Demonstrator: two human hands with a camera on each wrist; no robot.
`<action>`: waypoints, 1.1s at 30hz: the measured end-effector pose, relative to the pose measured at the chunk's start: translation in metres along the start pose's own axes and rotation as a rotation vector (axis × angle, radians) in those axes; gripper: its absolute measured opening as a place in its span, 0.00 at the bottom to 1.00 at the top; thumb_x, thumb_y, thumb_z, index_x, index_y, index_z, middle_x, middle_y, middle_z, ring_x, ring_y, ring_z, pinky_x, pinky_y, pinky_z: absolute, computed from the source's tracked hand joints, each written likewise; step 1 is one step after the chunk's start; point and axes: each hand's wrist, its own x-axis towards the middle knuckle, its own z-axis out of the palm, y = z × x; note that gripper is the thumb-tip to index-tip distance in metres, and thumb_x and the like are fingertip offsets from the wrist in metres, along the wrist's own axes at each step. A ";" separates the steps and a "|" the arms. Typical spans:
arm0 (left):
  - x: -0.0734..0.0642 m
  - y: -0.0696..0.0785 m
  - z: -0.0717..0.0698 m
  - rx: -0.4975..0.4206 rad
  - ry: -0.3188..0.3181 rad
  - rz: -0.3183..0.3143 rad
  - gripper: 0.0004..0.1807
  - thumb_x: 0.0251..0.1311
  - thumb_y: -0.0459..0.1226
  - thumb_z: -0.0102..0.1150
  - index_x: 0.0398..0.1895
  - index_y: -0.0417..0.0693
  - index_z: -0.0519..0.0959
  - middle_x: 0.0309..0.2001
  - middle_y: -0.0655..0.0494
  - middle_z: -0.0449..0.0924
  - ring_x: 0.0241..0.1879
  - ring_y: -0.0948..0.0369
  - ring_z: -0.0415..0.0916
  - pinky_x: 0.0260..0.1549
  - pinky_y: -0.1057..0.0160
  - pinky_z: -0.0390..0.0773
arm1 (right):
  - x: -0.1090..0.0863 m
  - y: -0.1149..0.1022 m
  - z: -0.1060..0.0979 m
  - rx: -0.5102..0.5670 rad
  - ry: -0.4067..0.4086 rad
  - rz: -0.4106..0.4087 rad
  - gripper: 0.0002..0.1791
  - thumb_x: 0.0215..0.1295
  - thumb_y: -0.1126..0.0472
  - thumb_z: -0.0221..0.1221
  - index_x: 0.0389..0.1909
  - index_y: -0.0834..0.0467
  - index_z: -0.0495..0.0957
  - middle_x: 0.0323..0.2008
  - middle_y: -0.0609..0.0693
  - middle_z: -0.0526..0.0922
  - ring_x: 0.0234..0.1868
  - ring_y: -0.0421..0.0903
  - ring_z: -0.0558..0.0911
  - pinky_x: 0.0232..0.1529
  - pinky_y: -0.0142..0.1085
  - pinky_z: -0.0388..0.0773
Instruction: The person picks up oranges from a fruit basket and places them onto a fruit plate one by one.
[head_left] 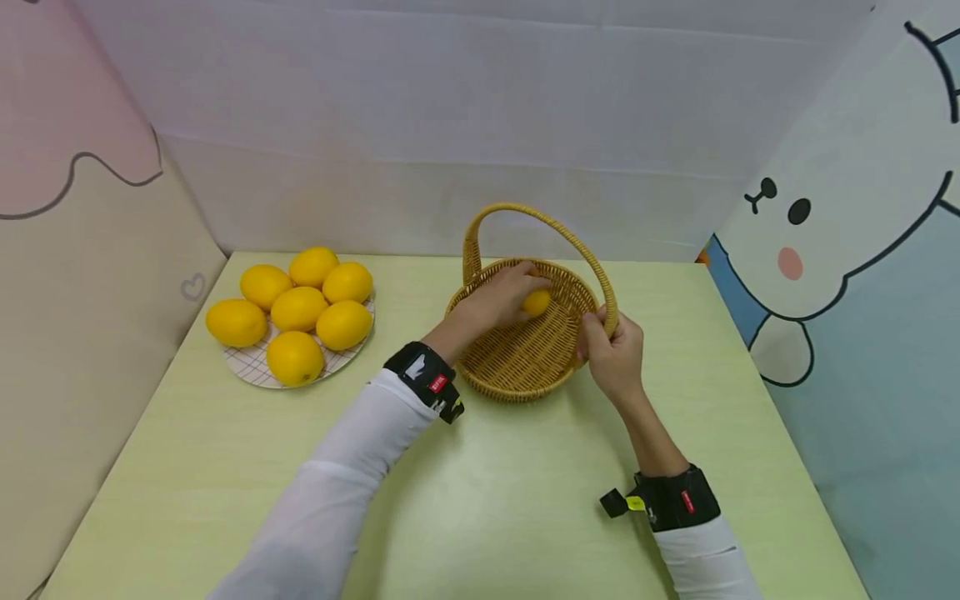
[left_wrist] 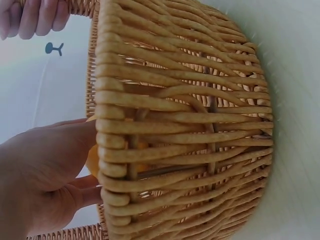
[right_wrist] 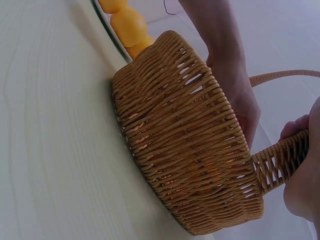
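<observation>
A round wicker basket with a tall arched handle stands on the table. My left hand reaches in over its rim and holds a lemon, with the fingers around the fruit. In the left wrist view the lemon shows partly behind the basket wall. My right hand grips the foot of the basket handle on the right side. The right wrist view shows that hand wrapped about the handle base, beside the basket wall.
Left of the basket, a round checked plate bears several lemons, some near its rim. The pale table meets a white wall at the back. Side panels with cartoon drawings stand at left and right.
</observation>
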 end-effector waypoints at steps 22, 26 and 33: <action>-0.048 0.016 -0.019 -0.115 0.218 0.129 0.35 0.73 0.37 0.76 0.82 0.52 0.77 0.78 0.43 0.74 0.76 0.45 0.76 0.78 0.46 0.79 | 0.001 0.002 0.003 -0.007 0.003 -0.012 0.21 0.84 0.71 0.51 0.24 0.71 0.67 0.14 0.45 0.74 0.13 0.44 0.73 0.15 0.28 0.72; -0.060 0.014 -0.025 -0.136 0.269 0.158 0.34 0.73 0.38 0.77 0.81 0.51 0.79 0.79 0.42 0.74 0.76 0.44 0.77 0.77 0.46 0.80 | 0.001 0.002 0.004 -0.026 0.005 -0.021 0.22 0.85 0.71 0.51 0.23 0.70 0.67 0.14 0.46 0.74 0.12 0.47 0.73 0.14 0.29 0.72; -0.088 0.013 -0.035 -0.194 0.362 0.185 0.32 0.71 0.37 0.78 0.78 0.52 0.82 0.78 0.42 0.76 0.75 0.44 0.78 0.72 0.46 0.84 | 0.002 0.001 0.004 -0.032 0.004 -0.021 0.22 0.85 0.71 0.52 0.24 0.71 0.67 0.14 0.43 0.74 0.12 0.47 0.73 0.14 0.29 0.72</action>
